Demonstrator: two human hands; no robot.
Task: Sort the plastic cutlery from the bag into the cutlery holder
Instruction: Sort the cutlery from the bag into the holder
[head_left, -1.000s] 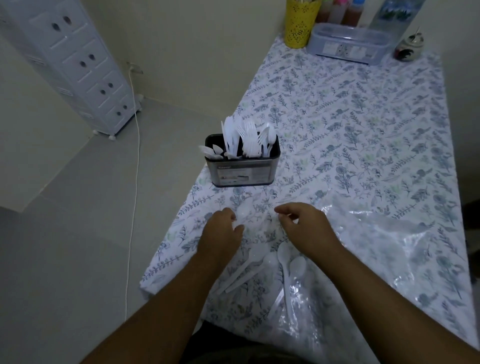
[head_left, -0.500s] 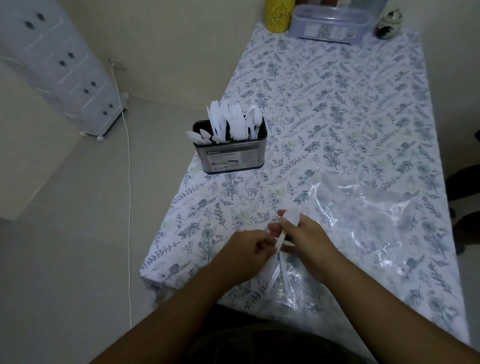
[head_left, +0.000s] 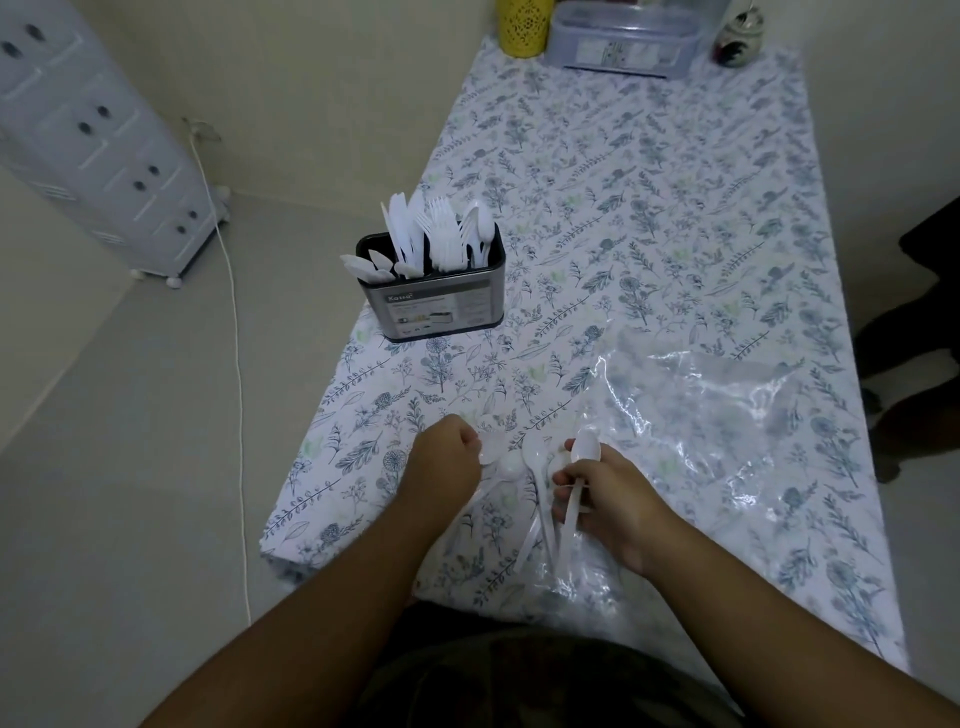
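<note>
The dark cutlery holder (head_left: 434, 306) stands near the table's left edge, filled with white plastic knives, forks and spoons. A clear plastic bag (head_left: 722, 410) lies flat on the tablecloth at the right. Several white plastic spoons (head_left: 535, 467) lie at the near edge between my hands. My right hand (head_left: 608, 499) grips a white spoon (head_left: 584, 452) with its bowl pointing away. My left hand (head_left: 447, 457) is closed over the bowl end of another spoon (head_left: 491, 452) lying on the cloth.
At the table's far end stand a yellow perforated cup (head_left: 522, 26), a lidded plastic box (head_left: 621, 41) and a small jar (head_left: 737, 36). A white drawer unit (head_left: 98, 140) and a cord (head_left: 234, 364) are on the floor to the left. Dark shapes sit beyond the right edge.
My hands have parted: the left moved left onto a spoon on the cloth, while the right keeps its spoon. The view dropped a little and moved closer.
</note>
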